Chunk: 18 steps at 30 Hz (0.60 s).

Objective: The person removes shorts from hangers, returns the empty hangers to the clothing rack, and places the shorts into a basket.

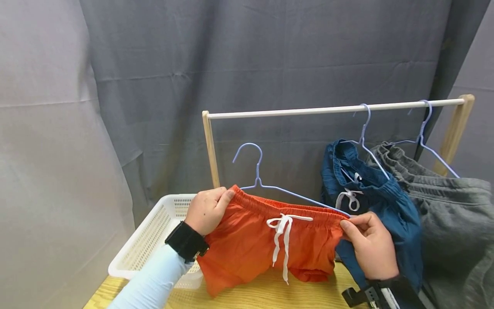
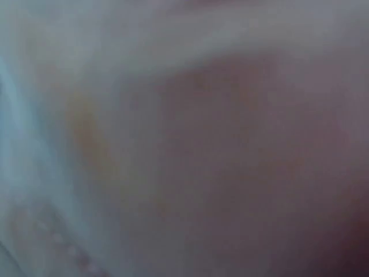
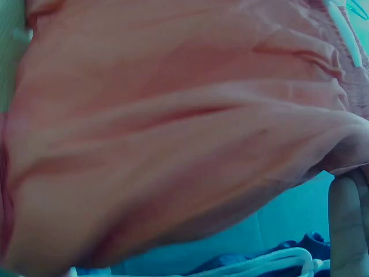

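Note:
Orange-red shorts [image 1: 266, 244] with a white drawstring bow hang between both hands in the head view. My left hand [image 1: 208, 210] pinches the left end of the elastic waistband. At the waistband's right end, my right hand [image 1: 368, 242] grips the fabric between thumb and fingers, beside the tip of a light purple hanger [image 1: 257, 171]. The hanger's bar dips into the waist opening, and its hook stands free below the rail. Cloth of the shorts [image 3: 173, 127] fills most of the right wrist view, with right fingers [image 3: 347, 225] at its edge. The left wrist view is a blur.
A wooden rack with a white rail [image 1: 293, 110] stands behind. Blue shorts [image 1: 397, 210] and grey pants [image 1: 447, 214] hang from it on purple hangers at the right. A white plastic basket [image 1: 135, 253] sits on the wooden table [image 1: 247, 298] at the left.

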Each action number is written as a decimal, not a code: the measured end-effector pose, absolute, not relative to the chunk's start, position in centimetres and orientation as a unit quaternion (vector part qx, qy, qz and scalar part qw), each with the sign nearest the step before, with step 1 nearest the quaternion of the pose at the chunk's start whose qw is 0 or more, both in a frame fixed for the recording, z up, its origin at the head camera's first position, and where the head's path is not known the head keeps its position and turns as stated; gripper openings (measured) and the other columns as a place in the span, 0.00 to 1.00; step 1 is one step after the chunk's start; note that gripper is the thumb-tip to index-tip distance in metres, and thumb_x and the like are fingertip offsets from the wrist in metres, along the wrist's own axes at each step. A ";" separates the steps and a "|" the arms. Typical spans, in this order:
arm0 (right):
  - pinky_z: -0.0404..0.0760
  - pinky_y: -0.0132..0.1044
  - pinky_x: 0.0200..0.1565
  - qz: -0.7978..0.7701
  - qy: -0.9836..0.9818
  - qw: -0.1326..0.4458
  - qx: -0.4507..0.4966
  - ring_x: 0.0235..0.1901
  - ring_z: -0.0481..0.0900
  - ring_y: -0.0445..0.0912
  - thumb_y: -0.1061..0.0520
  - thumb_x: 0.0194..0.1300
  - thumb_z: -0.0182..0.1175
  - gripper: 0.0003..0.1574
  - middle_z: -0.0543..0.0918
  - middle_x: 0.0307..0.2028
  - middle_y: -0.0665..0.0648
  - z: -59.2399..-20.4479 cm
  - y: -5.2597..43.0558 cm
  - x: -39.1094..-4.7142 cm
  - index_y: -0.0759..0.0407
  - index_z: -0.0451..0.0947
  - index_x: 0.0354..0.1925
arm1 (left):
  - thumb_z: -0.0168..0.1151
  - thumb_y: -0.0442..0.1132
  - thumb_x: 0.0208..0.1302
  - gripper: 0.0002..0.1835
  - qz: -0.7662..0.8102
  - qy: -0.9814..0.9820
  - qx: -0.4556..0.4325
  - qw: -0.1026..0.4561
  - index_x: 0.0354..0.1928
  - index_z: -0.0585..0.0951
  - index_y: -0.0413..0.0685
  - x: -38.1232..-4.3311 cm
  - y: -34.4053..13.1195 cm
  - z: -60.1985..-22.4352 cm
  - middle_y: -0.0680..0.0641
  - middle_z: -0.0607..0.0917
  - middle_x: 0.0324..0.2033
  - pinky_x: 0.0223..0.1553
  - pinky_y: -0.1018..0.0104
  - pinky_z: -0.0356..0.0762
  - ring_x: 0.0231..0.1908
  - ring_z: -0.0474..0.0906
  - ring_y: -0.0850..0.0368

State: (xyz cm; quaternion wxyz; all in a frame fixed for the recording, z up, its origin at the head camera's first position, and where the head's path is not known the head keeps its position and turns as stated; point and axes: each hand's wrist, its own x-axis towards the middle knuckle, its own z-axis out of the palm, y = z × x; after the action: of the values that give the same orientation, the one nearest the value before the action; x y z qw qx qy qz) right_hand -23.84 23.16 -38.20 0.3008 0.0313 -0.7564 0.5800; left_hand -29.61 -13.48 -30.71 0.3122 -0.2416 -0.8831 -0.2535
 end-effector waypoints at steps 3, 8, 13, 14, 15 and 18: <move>0.83 0.28 0.36 0.605 -0.739 0.295 0.010 0.32 0.86 0.38 0.61 0.71 0.64 0.15 0.85 0.35 0.46 -38.1 22.8 -23.9 0.68 0.69 0.47 | 0.52 0.52 0.78 0.24 -0.251 -0.882 -0.240 0.318 0.19 0.70 0.58 -29.6 -13.4 -30.8 0.58 0.65 0.14 0.24 0.62 0.66 0.20 0.67 0.59; 0.83 0.28 0.37 0.630 -0.726 0.277 -0.008 0.34 0.86 0.39 0.59 0.71 0.63 0.15 0.85 0.36 0.45 -38.4 22.3 -23.9 0.66 0.69 0.47 | 0.52 0.52 0.78 0.24 -0.251 -0.884 -0.235 0.315 0.19 0.70 0.58 -29.5 -13.4 -31.0 0.58 0.65 0.14 0.24 0.62 0.66 0.19 0.66 0.59; 0.84 0.31 0.36 0.636 -0.721 0.274 0.019 0.33 0.86 0.42 0.62 0.71 0.63 0.15 0.85 0.36 0.48 -38.4 22.0 -23.8 0.68 0.69 0.48 | 0.51 0.53 0.78 0.24 -0.256 -0.887 -0.231 0.307 0.19 0.70 0.58 -29.4 -13.4 -31.2 0.58 0.65 0.14 0.24 0.62 0.66 0.19 0.66 0.60; 0.84 0.32 0.37 0.629 -0.728 0.274 0.025 0.33 0.86 0.42 0.61 0.71 0.63 0.15 0.85 0.37 0.49 -38.4 22.0 -23.7 0.68 0.69 0.48 | 0.51 0.53 0.78 0.24 -0.256 -0.887 -0.231 0.306 0.19 0.70 0.58 -29.4 -13.4 -31.2 0.58 0.65 0.14 0.24 0.62 0.66 0.19 0.66 0.60; 0.85 0.32 0.37 0.618 -0.736 0.273 0.033 0.33 0.86 0.43 0.61 0.71 0.63 0.15 0.85 0.38 0.51 -38.5 22.0 -23.7 0.67 0.69 0.48 | 0.51 0.53 0.78 0.24 -0.258 -0.887 -0.232 0.306 0.19 0.71 0.58 -29.3 -13.4 -31.2 0.58 0.65 0.14 0.24 0.62 0.66 0.19 0.66 0.59; 0.84 0.32 0.38 0.570 -0.772 0.276 0.055 0.34 0.85 0.44 0.58 0.72 0.63 0.14 0.84 0.41 0.56 -38.5 22.1 -23.7 0.65 0.71 0.48 | 0.52 0.53 0.78 0.23 -0.263 -0.885 -0.232 0.306 0.20 0.71 0.58 -29.2 -13.4 -31.1 0.57 0.65 0.14 0.24 0.61 0.66 0.19 0.66 0.59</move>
State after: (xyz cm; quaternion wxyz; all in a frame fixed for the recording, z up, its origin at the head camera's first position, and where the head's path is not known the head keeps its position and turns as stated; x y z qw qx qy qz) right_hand -23.67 22.12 -38.48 0.2759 0.0553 -0.7717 0.5704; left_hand -29.22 -13.36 -31.05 0.3055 -0.2323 -0.8852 -0.2629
